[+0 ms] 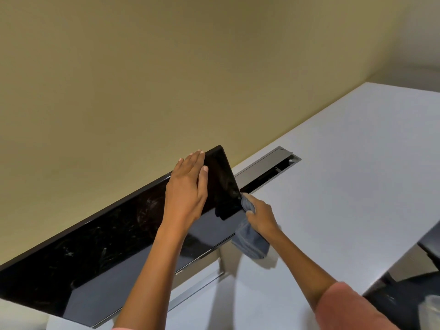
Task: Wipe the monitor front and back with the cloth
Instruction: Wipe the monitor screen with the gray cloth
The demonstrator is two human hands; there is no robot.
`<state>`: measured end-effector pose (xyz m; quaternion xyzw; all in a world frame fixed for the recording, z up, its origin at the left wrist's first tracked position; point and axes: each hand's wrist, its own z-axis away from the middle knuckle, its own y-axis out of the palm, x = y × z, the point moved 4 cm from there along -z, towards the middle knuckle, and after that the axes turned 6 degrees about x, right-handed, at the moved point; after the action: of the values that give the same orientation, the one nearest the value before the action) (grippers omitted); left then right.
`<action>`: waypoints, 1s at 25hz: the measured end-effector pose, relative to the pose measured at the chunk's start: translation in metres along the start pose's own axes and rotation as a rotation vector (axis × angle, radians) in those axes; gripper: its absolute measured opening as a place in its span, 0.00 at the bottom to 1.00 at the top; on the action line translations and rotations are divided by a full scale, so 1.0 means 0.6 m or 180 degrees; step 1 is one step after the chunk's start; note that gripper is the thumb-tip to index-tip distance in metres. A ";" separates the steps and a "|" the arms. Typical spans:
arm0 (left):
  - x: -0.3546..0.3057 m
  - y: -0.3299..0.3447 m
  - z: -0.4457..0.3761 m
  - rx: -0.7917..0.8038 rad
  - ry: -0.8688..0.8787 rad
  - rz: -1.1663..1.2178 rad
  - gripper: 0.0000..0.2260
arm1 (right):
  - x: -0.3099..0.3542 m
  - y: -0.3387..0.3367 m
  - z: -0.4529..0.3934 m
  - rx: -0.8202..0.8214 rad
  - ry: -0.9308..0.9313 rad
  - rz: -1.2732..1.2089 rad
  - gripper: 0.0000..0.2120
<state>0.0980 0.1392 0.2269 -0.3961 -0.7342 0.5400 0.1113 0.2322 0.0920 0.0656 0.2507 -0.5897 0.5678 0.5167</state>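
Observation:
A black monitor (102, 236) with a dark, smeared screen stands on the white desk (345, 163), its top edge close to the wall. My left hand (188, 189) lies flat with straight fingers over the top right part of the screen, fingertips at the upper edge. My right hand (260, 216) grips a grey cloth (251, 241) and holds it against the monitor's right side edge near the lower corner. The rest of the cloth hangs below my hand. The monitor's back is hidden.
A beige wall (190, 67) rises right behind the monitor. A grey cable slot (264, 167) with an open lid is set in the desk behind the monitor's right end. A dark chair part (428, 246) shows at the desk's right edge.

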 end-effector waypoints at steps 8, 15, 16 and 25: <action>0.007 -0.006 0.004 0.0218 0.0187 -0.0237 0.18 | 0.088 -0.013 -0.001 -0.0514 -0.1235 -0.0803 0.33; 0.009 -0.004 0.002 0.0221 0.0150 -0.0200 0.18 | -0.099 0.059 0.001 0.0101 0.0334 -0.0314 0.28; 0.008 -0.004 0.002 0.0245 0.0147 -0.0208 0.18 | -0.105 0.059 -0.005 0.0166 0.0462 -0.0285 0.27; 0.088 -0.075 0.071 0.0474 -0.0152 -0.0263 0.21 | -0.029 0.069 0.011 -0.0704 0.0895 -0.1357 0.24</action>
<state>0.0168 0.1415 0.2360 -0.3431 -0.7102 0.5974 0.1452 0.1996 0.0904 0.0339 0.2299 -0.5046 0.4076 0.7255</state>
